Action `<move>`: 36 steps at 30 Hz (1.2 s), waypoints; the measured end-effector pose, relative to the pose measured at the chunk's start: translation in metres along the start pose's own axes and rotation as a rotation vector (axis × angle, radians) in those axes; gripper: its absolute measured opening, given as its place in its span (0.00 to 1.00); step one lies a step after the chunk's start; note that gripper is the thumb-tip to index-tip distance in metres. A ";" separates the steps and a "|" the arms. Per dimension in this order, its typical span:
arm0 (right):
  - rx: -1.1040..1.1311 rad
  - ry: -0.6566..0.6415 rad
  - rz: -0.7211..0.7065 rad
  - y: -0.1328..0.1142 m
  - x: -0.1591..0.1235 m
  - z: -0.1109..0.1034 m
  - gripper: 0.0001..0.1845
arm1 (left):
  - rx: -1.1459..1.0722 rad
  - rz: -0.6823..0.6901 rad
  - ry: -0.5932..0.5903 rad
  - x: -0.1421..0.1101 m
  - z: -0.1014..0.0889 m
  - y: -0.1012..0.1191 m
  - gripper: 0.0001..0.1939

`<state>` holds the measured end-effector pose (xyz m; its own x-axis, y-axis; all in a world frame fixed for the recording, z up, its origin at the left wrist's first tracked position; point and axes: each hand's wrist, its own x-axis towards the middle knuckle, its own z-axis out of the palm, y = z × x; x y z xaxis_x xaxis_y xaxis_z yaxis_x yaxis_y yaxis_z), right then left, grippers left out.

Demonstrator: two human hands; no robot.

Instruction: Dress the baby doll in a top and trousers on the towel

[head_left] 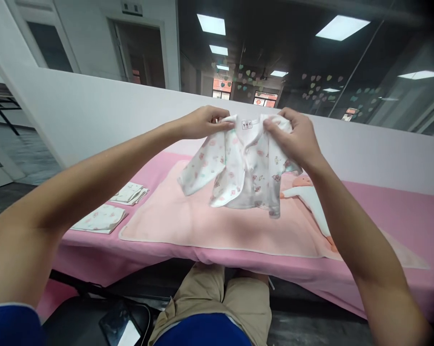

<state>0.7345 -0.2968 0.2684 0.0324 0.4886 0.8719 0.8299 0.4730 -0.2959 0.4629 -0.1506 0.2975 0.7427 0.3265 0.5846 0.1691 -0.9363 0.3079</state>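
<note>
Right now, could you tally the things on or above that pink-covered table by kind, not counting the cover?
Small patterned jacket: 1
Folded cloth piles: 2
Peach mat: 1
White-and-orange item, partly hidden: 1
Total: 5

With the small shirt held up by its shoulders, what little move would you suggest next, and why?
I would probably lower the shirt onto the peach mat: the left hand and the right hand grip its shoulders, it hangs open-armed, and the mat's middle looks bare enough for it.
</note>
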 end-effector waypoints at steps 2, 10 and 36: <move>0.012 -0.038 0.022 0.006 -0.002 0.001 0.25 | -0.057 -0.021 -0.020 0.003 0.002 -0.001 0.22; 0.116 -0.163 0.264 0.055 -0.037 0.004 0.27 | -0.150 -0.128 -0.082 0.007 0.033 -0.034 0.24; 0.143 -0.287 0.337 0.074 -0.089 0.042 0.32 | -0.389 -0.249 -0.053 -0.006 0.129 -0.078 0.26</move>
<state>0.7696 -0.2741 0.1525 0.1150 0.8063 0.5802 0.7140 0.3390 -0.6126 0.5290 -0.0963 0.1730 0.7443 0.5184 0.4210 0.0984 -0.7087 0.6986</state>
